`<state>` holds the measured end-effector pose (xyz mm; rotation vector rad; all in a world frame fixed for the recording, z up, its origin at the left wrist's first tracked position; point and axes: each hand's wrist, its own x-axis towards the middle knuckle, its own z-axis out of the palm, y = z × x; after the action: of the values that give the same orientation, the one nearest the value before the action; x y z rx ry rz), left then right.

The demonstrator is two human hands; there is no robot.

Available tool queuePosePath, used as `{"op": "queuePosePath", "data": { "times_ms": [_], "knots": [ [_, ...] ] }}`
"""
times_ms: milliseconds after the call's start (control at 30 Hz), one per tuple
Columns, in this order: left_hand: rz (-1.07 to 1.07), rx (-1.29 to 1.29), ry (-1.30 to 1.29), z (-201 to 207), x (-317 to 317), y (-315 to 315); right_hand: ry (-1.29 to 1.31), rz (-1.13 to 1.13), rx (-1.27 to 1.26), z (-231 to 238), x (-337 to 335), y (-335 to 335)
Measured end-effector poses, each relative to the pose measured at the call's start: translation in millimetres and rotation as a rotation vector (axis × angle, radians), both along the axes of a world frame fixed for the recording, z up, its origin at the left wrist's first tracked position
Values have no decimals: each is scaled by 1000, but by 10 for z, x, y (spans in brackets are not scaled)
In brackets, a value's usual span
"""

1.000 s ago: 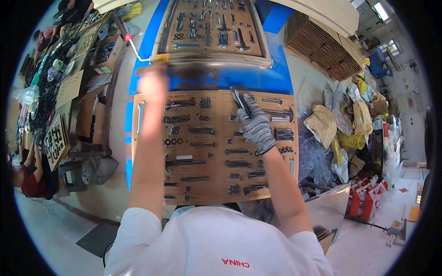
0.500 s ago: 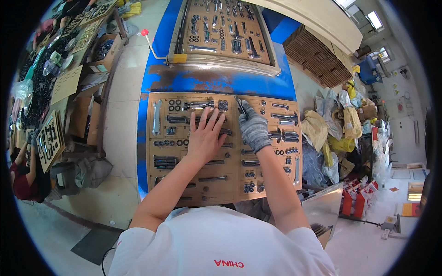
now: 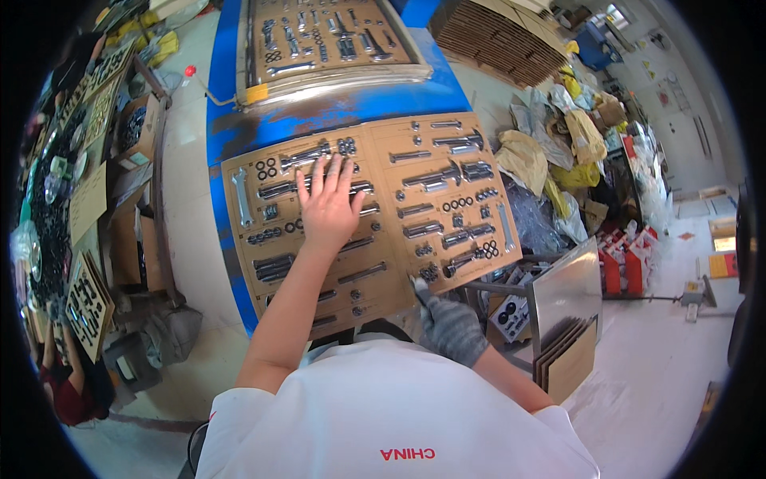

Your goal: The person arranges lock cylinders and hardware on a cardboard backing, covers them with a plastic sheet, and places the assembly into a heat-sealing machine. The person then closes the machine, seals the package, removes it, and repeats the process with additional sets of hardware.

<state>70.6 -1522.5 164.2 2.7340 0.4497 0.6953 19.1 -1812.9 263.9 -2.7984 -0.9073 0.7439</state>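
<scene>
Taking the cardboard sheet as a dial with its handler at six o'clock, I lose a fair bit from view. The bare left hand covers part of the left half, so some bolts there show only at their ends. The gloved right hand, out by five o'clock, hides most of the slim tool it has hold of; just a short end pokes out towards eleven, too small for me to say what kind it is. The smallest pieces of hardware blur together. At twelve, the metal frame and the card inside it are cut off at the top. A co-worker's red sleeve, far over at eight, runs into the dark rim.

The sheet lies under the left hand's fingers, which are spread well apart, palm down, gripping nothing; a wrench sits near them towards nine, and washers towards ten. The right hand's fingers are curled round the tool, though I can't make out each fingertip. From them the sheet stretches away towards eleven, its lower edge right beside the tool's end; whether they touch, I can't tell. Past the sheet's upper edge, at twelve, shows the rust-patched blue surface.
</scene>
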Motion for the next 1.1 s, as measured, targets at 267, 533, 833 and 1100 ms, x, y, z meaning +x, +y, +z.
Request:
{"op": "queuePosePath", "data": {
  "times_ms": [267,533,833,1100],
  "knots": [
    [299,110,-172,-27,-773,502,112,-72,156,-30,-313,-1312],
    [43,-1092,-112,-101,-2013,1441,213,-511,723,-383,-113,-1186],
    [-353,-1001,19,1541,-53,-174,535,-338,1682,624,1151,-796],
    [-41,-1005,211,-46,-101,-652,287,-819,915,49,2503,-1419]
  ]
}}
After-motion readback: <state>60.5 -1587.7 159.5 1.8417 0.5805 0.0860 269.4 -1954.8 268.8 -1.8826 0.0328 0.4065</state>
